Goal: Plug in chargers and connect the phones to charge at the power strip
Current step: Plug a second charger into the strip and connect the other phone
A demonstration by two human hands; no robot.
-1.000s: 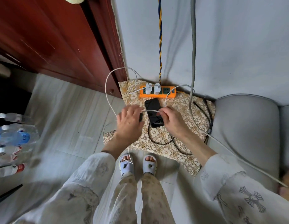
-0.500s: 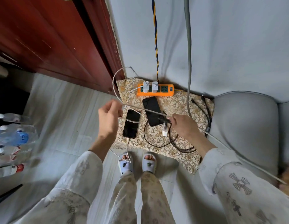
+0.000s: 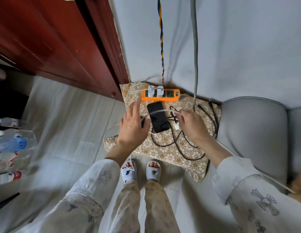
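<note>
An orange power strip point(image 3: 170, 96) lies at the far edge of a patterned cushion point(image 3: 165, 148), with two white chargers point(image 3: 151, 91) plugged into its left sockets. A black phone point(image 3: 157, 116) rests face up just below the strip. My left hand point(image 3: 132, 128) hovers left of this phone with fingers spread, covering a second phone of which only a dark edge point(image 3: 143, 122) shows. My right hand point(image 3: 191, 126) pinches a white cable point(image 3: 160, 111) that arcs over the black phone toward my left thumb. A white connector point(image 3: 176, 127) hangs under my right fingers among black cables.
Loose black cables point(image 3: 183, 145) coil on the cushion. A grey sofa arm point(image 3: 250, 132) stands to the right, a red wooden cabinet point(image 3: 62, 47) to the left. Water bottles point(image 3: 10, 143) lie far left. A twisted cord point(image 3: 161, 47) and a grey cable point(image 3: 195, 47) run up the wall.
My left hand has swung back to the right and now covers the second phone. My right hand has moved up toward the strip with the white cable.
</note>
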